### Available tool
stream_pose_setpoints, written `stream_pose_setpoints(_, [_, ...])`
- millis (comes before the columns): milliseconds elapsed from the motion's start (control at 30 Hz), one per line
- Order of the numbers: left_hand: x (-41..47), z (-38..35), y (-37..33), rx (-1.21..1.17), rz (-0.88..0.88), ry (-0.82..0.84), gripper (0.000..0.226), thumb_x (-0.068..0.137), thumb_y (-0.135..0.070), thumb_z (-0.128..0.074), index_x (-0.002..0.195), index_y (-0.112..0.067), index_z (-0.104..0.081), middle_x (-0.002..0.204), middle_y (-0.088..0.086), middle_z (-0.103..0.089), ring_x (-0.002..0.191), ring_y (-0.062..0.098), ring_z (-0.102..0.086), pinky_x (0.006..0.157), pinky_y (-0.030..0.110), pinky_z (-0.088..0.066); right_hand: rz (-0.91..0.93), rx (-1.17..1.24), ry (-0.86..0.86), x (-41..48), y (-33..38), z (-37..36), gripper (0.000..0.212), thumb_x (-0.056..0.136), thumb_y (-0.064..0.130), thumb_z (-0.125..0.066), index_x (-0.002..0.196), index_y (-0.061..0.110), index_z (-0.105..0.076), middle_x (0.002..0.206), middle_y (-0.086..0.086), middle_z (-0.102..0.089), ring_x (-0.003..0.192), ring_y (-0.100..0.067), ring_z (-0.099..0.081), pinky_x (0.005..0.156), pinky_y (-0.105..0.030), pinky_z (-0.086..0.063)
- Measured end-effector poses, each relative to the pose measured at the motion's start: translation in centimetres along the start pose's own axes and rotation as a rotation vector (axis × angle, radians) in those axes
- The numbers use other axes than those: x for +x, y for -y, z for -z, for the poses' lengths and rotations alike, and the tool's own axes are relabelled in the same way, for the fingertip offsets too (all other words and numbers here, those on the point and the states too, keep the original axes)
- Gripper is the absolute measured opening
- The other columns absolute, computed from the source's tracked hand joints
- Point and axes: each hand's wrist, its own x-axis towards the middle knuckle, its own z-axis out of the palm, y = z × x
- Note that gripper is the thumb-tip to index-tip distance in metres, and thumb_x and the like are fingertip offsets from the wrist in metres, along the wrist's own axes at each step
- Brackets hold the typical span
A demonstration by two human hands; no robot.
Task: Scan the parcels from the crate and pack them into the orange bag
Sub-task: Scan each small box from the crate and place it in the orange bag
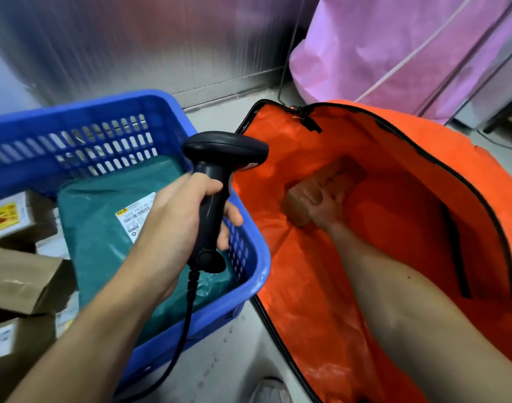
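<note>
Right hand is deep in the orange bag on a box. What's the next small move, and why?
Probably let go of the box and draw the right hand out of the bag: the box looks already down at the bottom, while the left hand holds the scanner over the crate, where a green parcel waits.

Parcel sorting or dispatch room. Evidence: blue plastic crate (127,132) at left holding labelled parcels (112,222) and cardboard boxes (19,280); corded barcode scanner (219,175); large orange bag (394,228) open on grey floor (219,359); pink sack (394,53) far right against corrugated metal wall (132,39).
</note>
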Motion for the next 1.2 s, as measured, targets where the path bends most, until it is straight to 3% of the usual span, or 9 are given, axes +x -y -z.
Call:
stream_pose_setpoints(67, [-0.2,0.1,-0.1,0.006,-0.005,0.001,0.06,0.08,-0.033,-0.051,0.115,0.015,-0.05,0.072,0.021,-0.068,0.045,0.027,-0.046,0.064,0.046,-0.041,0.006,-0.125,0.135,-0.8,0.2,0.5,0.098,0.088,0.054,-0.072,0.164,0.022,-0.02,0.168,-0.026,-0.003,0.154,-0.043,-0.02,0.126,-0.043,-0.021])
stream_pose_setpoints(133, [-0.7,0.2,-0.6,0.016,-0.011,-0.013,0.057,0.079,-0.033,-0.05,0.113,0.013,-0.051,0.072,0.021,-0.069,0.046,0.027,-0.046,0.06,0.041,-0.041,0.004,-0.216,0.199,-1.3,0.7,1.7,0.096,0.091,0.046,-0.072,0.165,0.019,-0.017,0.168,-0.026,-0.009,0.154,-0.04,-0.023,0.125,-0.04,-0.023])
stream_pose_setpoints(300, [-2.4,1.6,-3.5,0.076,-0.052,-0.061,0.039,0.078,-0.033,-0.049,0.101,-0.001,-0.056,0.07,0.02,-0.071,0.043,0.027,-0.049,0.05,0.032,-0.04,0.131,-0.277,0.327,-5.6,6.1,6.2,0.051,0.098,0.031,-0.066,0.143,0.008,-0.057,0.145,-0.012,-0.056,0.136,-0.034,-0.051,0.111,-0.039,-0.04])
stream_pose_setpoints(400, [-4.3,3.3,-6.1,0.142,-0.082,-0.096,0.039,0.079,-0.034,-0.049,0.101,-0.003,-0.057,0.07,0.019,-0.071,0.044,0.026,-0.051,0.053,0.033,-0.042,0.154,-0.274,0.258,-8.3,9.9,8.2,0.037,0.093,0.036,-0.062,0.111,0.005,-0.074,0.111,-0.016,-0.075,0.096,-0.033,-0.072,0.081,-0.036,-0.056])
stream_pose_setpoints(500, [-7.0,5.8,-8.9,0.234,-0.127,-0.137,0.022,0.093,-0.029,-0.05,0.095,-0.008,-0.056,0.069,0.017,-0.071,0.045,0.028,-0.055,0.053,0.036,-0.043,0.229,-0.362,0.262,-11.2,12.7,9.3,0.04,0.093,0.032,-0.054,0.088,0.0,-0.077,0.078,-0.018,-0.077,0.059,-0.028,-0.071,0.06,-0.031,-0.057])
stream_pose_setpoints(633, [-10.8,9.4,-12.5,0.297,-0.162,-0.215,0.013,0.099,-0.024,-0.048,0.092,-0.014,-0.054,0.07,0.012,-0.071,0.047,0.026,-0.055,0.047,0.034,-0.046,0.395,-0.415,0.24,-15.8,16.3,12.2,0.039,0.097,0.031,-0.055,0.074,0.006,-0.074,0.063,-0.006,-0.074,0.064,-0.028,-0.073,0.064,-0.032,-0.059])
stream_pose_setpoints(800, [-16.0,14.0,-15.5,0.313,-0.183,-0.323,0.011,0.097,-0.022,-0.053,0.098,-0.011,-0.055,0.07,0.006,-0.072,0.046,0.023,-0.056,0.047,0.032,-0.045,0.521,-0.423,0.224,-20.4,21.1,15.1,0.036,0.096,0.033,-0.054,0.079,0.008,-0.074,0.066,-0.003,-0.076,0.066,-0.027,-0.075,0.072,-0.04,-0.063])
stream_pose_setpoints(1033, [-21.5,20.1,-14.7,0.161,-0.228,-0.495,0.016,0.096,-0.025,-0.061,0.097,-0.01,-0.063,0.072,0.008,-0.07,0.049,0.024,-0.057,0.064,0.048,-0.047,0.729,-0.452,0.217,-28.7,27.4,15.1,0.032,0.101,0.031,-0.057,0.084,0.009,-0.074,0.073,-0.005,-0.077,0.066,-0.021,-0.07,0.083,-0.04,-0.059])
stream_pose_setpoints(1200, [-22.8,22.9,-14.7,0.122,-0.235,-0.575,0.014,0.1,-0.025,-0.061,0.096,-0.011,-0.062,0.068,0.005,-0.07,0.049,0.023,-0.055,0.066,0.045,-0.049,0.835,-0.501,0.254,-32.8,30.2,11.4,0.034,0.1,0.031,-0.054,0.08,0.012,-0.073,0.067,0.001,-0.075,0.068,-0.017,-0.072,0.082,-0.035,-0.058])
